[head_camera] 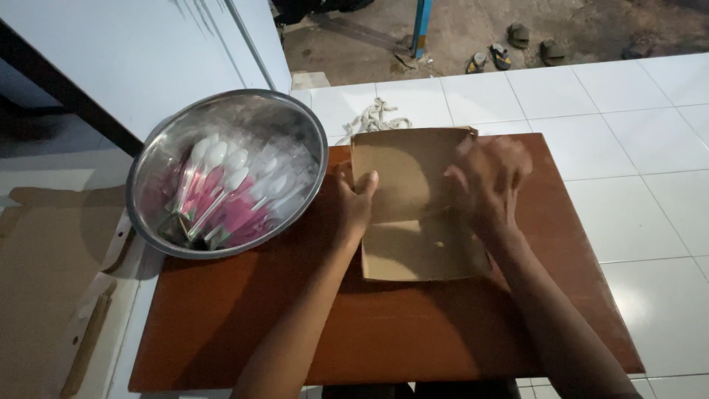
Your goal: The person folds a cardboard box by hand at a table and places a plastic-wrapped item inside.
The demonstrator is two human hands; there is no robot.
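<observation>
A brown cardboard sheet (413, 214) lay on a reddish-brown board (244, 318) on the white tiled floor (635, 148). The left hand (354, 203) gripped its left edge, fingers closed on it. The right hand (487, 181) was blurred over the sheet; its grip could not be determined. A steel bowl (295, 125) of wrapped plastic spoons (221, 185) sat left.
</observation>
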